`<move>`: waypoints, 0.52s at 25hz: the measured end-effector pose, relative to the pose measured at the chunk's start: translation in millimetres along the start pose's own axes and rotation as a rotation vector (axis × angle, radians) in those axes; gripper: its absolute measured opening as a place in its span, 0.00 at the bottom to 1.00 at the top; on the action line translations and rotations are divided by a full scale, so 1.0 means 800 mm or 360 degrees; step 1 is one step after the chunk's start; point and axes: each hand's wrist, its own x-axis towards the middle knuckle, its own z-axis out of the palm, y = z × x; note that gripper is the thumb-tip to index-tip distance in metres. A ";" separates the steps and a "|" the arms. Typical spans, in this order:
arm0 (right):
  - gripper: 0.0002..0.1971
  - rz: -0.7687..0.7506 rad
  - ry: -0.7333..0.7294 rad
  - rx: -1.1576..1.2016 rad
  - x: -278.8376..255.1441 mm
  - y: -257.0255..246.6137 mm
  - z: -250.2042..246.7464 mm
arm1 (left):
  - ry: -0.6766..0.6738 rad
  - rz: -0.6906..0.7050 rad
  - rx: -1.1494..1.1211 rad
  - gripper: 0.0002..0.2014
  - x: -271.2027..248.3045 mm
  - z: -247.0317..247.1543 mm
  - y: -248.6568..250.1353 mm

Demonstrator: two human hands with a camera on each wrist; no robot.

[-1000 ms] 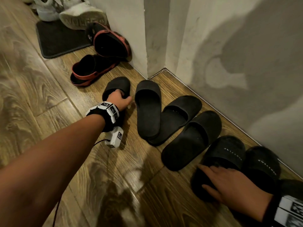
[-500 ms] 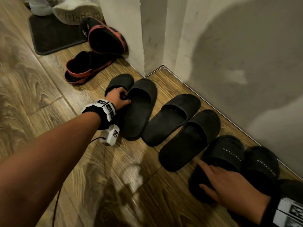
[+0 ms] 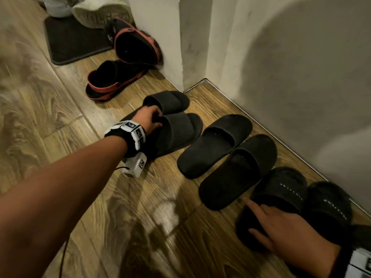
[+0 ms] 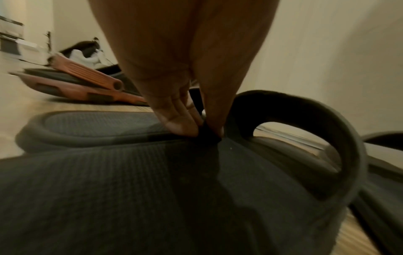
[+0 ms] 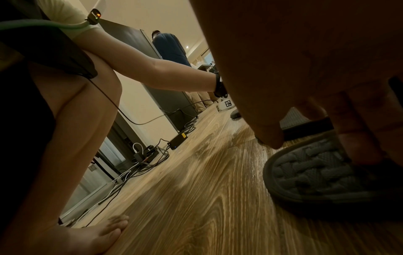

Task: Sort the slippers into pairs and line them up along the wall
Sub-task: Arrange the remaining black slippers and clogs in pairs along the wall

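**Left hand pinching first slipper pair together; right hand flat on fuzzy slipper**

Left hand (image 3: 148,119) was curled, fingers and thumb pinching the inner edges of two dark grey slippers together at the wall corner (image 3: 183,85). Left wrist view confirmed it: fingertips (image 4: 181,126) clamped on the near slipper (image 3: 176,133) at the rim where its strap starts, far slipper (image 3: 167,101) touching alongside, just beside the corner.

Right hand (image 3: 285,227) was loose, fingers straight and spread, resting on the heel of a fuzzy black slipper (image 3: 281,189) with white lettering, well away from the corner along the wall. Not gripping. Its mate (image 3: 329,201) sat touching it, further from the corner.

Between the two hands: a plain black slide pair (image 3: 226,151), side by side, toes toward the wall.

Beyond the corner: red-trimmed clogs (image 3: 120,77), one tipped against the wall, plus a dark mat (image 3: 72,41).

Versus 1 s ago: the near grey slipper was then apart from the far one and pointing a different way; it had since been swung parallel and pulled against it. Right hand was on the same slipper, barely shifted.
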 end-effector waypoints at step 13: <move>0.38 0.0079 -0.0119 -0.0042 0.012 -0.008 -0.001 | -0.0088 -0.0024 0.0007 0.16 -0.017 -0.001 0.006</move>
